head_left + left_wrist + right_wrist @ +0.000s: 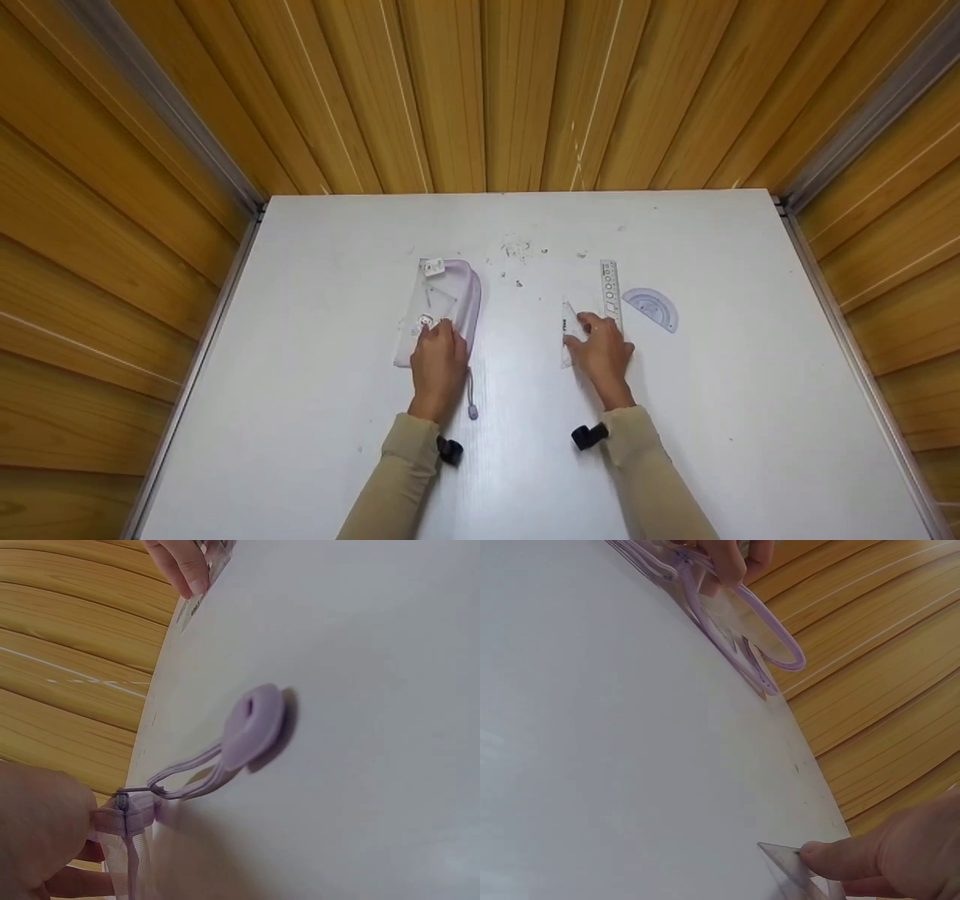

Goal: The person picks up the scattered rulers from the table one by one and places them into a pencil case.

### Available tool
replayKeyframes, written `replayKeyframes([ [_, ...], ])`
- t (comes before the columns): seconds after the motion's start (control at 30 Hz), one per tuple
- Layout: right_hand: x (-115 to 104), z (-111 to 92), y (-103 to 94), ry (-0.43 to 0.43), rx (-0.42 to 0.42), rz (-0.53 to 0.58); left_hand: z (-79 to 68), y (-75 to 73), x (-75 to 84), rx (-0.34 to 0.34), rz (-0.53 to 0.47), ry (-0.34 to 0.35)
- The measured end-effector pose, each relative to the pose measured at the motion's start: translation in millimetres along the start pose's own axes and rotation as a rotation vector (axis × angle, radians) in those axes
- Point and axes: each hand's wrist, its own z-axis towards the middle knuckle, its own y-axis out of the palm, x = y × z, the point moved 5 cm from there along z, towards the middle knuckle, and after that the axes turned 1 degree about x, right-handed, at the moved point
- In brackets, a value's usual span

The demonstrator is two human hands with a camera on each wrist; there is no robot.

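Behind white table (517,457): wood-slat wall (517,94) | hands: left (439,364) grips pouch (451,281), right (604,354) pinches set square (568,321)

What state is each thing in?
Pencil case: edges apart, looks open; gripped by the left hand.
Cord bead: attached to the case by its loop, trailing outside.
Set square: pinched by the right hand.
Triangle: showing through the case.
Ruler: flat on the table, partly covered by the right hand.
Protractor: flat, apart from both hands.
Dark crumbs: scattered loose.
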Motion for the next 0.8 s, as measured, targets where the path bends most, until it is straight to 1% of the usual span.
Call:
replayKeyframes([
  [0.1, 0, 5, -5.2, -0.001, -0.046, 0.027, -0.5, -0.7, 0.1, 0.019, 0.007, 0.021],
  [0.23, 3, 12, -11.1, 0.022, -0.104, 0.06, -0.8, -2.1, 0.4, 0.053, 0.013, 0.054],
  [0.37, 9, 19, -14.2, 0.043, -0.151, 0.115, -0.5, -3.0, -0.5, 0.065, -0.004, 0.051],
  [0.47, 13, 22, -14.7, 0.061, -0.166, 0.175, -0.2, -3.4, -1.0, 0.06, -0.012, 0.044],
  [0.63, 16, 23, -13.0, 0.122, -0.178, 0.269, 0.1, -5.6, -0.5, 0.043, -0.027, 0.034],
  [0.8, 13, 27, -10.0, 0.134, -0.175, 0.332, -0.6, -6.6, -1.3, 0.036, -0.042, 0.025],
])
